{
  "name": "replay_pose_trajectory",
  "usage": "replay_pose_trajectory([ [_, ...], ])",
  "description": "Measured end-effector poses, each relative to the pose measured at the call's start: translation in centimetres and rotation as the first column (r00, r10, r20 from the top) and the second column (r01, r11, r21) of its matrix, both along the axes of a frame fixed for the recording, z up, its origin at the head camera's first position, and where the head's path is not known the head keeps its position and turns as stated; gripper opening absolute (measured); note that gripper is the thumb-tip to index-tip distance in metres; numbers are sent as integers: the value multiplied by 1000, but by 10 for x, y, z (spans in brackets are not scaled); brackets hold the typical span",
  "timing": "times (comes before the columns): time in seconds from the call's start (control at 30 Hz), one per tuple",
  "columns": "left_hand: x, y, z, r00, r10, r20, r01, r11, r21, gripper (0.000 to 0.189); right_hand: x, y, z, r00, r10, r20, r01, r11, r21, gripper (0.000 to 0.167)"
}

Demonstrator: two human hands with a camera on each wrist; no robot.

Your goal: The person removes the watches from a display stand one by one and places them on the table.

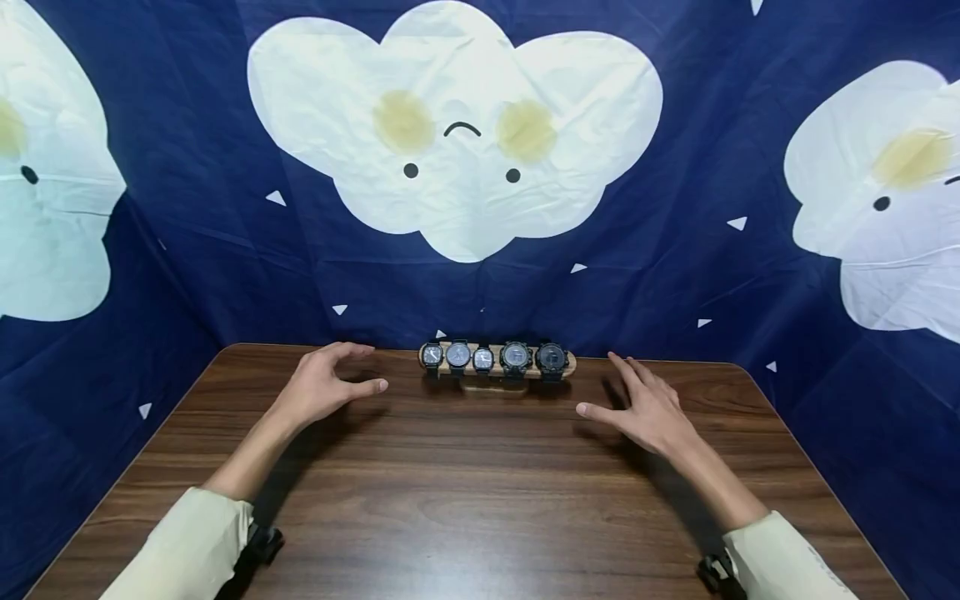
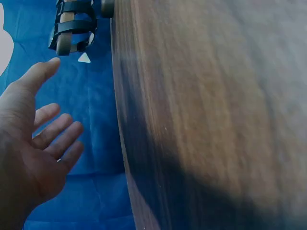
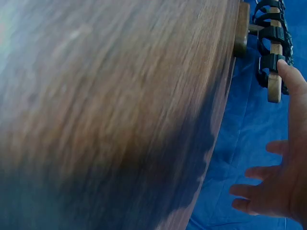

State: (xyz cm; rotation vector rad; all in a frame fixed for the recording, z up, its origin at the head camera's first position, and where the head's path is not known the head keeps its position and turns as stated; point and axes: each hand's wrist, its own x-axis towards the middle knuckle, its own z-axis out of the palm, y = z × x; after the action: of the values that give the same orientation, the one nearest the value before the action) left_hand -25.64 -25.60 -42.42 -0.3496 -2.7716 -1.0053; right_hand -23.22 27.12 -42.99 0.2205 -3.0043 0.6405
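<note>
Five watches [image 1: 483, 360] were strapped along a wooden stand [image 1: 572, 364] set near the far edge of the table [image 1: 480, 492]. The left hand [image 1: 318, 387] and right hand [image 1: 647, 408] were held on either side, released, with fingers extended.

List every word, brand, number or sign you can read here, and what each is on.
No text can be read.
Five watches: dial markings too small to read.
Right sleeve: faint marks, too blurred to read.
Blue cloth: no lettering visible.
</note>
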Motion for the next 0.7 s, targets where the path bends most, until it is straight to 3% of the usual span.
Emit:
replay_pose_trajectory([
  [0.2, -4, 6, -1, 999, -7, 49, 4, 998, 58, 75, -1, -3, -1, 1000, 7, -6, -7, 999, -32, 120],
  [0.7, -10, 15, -2, 996, -32, 86, 18, 988, 151, 67, -2, -9, 2, 1000, -6, -8, 5, 996, -91, 120],
])
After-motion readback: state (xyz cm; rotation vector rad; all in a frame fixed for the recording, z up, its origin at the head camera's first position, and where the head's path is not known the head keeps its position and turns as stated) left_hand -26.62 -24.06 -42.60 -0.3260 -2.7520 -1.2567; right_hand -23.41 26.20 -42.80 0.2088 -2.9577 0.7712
